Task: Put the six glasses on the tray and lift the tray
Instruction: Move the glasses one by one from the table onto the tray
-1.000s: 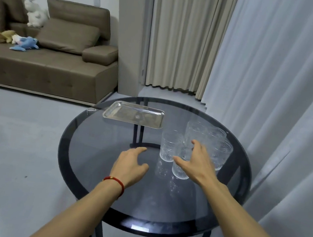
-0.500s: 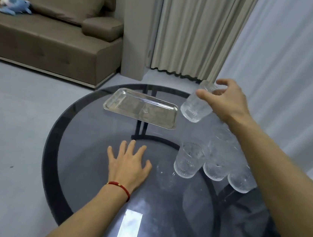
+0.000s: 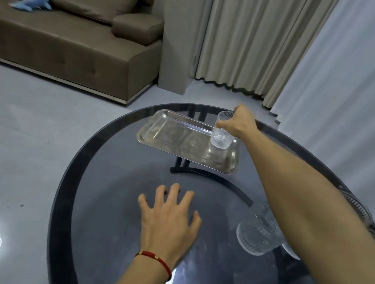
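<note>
A shiny metal tray (image 3: 172,140) lies on the far side of a round dark glass table (image 3: 109,203). My right hand (image 3: 242,123) grips a ribbed clear glass (image 3: 221,137) near its rim, holding it upright at the tray's far right corner; whether its base touches the tray I cannot tell. My left hand (image 3: 169,221) rests flat on the table with fingers spread and holds nothing. Another ribbed glass (image 3: 256,236) stands at the table's right, partly under my right forearm. More glasses (image 3: 359,208) are mostly hidden behind that arm.
A brown sofa (image 3: 76,42) with soft toys stands at the back left. Beige curtains (image 3: 252,37) and pale grey drapes (image 3: 364,80) hang behind and to the right of the table. Grey floor lies to the left.
My right hand has carried the glass from above the table down to the tray's far right corner. The left hand stays flat on the table. The view has tilted down.
</note>
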Demonstrator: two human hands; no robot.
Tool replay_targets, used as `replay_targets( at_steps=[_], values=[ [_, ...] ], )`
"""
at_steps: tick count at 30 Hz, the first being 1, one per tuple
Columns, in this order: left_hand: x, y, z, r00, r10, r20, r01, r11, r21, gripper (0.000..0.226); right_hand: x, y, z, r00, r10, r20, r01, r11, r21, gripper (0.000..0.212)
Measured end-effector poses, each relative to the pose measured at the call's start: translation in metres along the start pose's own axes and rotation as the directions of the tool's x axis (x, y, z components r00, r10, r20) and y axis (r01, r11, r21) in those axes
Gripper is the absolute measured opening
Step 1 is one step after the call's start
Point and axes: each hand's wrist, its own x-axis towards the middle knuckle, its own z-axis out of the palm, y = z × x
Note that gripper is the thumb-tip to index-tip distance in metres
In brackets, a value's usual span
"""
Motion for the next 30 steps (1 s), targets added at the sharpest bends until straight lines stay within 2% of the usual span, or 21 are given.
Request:
replay_targets(
  at_steps=[2, 6, 10, 11, 13, 16, 18, 20, 22, 26, 30],
  values=[
    [0.0, 0.0, 0.0, 1.0, 0.004, 0.003, -0.004, 1.0, 0.004, 0.042, 0.006, 0.004, 0.003, 1.0, -0.008, 0.017, 0.008, 1.0, 0.01, 0.087],
    [-0.001, -0.001, 0.0, 0.999, 0.013, 0.031, -0.013, 1.0, 0.007, 0.045, -0.002, 0.005, -0.012, 0.989, -0.025, 0.144, 0.035, 0.997, -0.062, 0.097],
    [-0.007, 0.001, -0.006, 0.999, 0.015, 0.043, -0.015, 1.0, -0.003, 0.045, -0.051, 0.011, -0.05, 0.972, -0.182, 0.148, 0.215, 0.943, -0.253, 0.065],
    [-0.009, 0.002, -0.007, 0.999, 0.017, 0.049, -0.017, 1.0, -0.007, 0.046, -0.071, 0.013, -0.063, 0.952, -0.245, 0.181, 0.292, 0.906, -0.306, 0.056],
    [-0.013, 0.002, -0.008, 0.997, 0.028, 0.074, -0.027, 1.0, -0.013, 0.05, -0.117, 0.02, -0.088, 0.88, -0.327, 0.344, 0.437, 0.842, -0.318, 0.049],
    [-0.018, 0.0, -0.01, 0.994, 0.04, 0.099, -0.038, 0.999, -0.026, 0.056, -0.187, 0.028, -0.115, 0.763, -0.267, 0.588, 0.488, 0.835, -0.253, 0.068],
    [-0.022, -0.002, -0.014, 0.995, 0.041, 0.093, -0.036, 0.998, -0.049, 0.057, -0.217, 0.038, -0.121, 0.735, -0.196, 0.649, 0.474, 0.832, -0.287, 0.085],
    [-0.023, -0.006, -0.019, 0.997, 0.021, 0.071, -0.016, 0.998, -0.066, 0.058, -0.233, 0.049, -0.121, 0.741, -0.154, 0.654, 0.516, 0.755, -0.406, 0.093],
    [-0.024, -0.012, -0.024, 0.998, -0.003, 0.056, 0.007, 0.998, -0.069, 0.059, -0.242, 0.053, -0.117, 0.771, -0.144, 0.62, 0.518, 0.708, -0.48, 0.092],
    [-0.024, -0.027, -0.031, 0.997, -0.051, 0.052, 0.055, 0.996, -0.071, 0.061, -0.249, 0.052, -0.112, 0.818, -0.175, 0.547, 0.465, 0.761, -0.452, 0.084],
    [-0.025, -0.036, -0.031, 0.996, -0.068, 0.057, 0.072, 0.995, -0.063, 0.062, -0.248, 0.05, -0.107, 0.852, -0.245, 0.462, 0.418, 0.85, -0.32, 0.081]
  ],
)
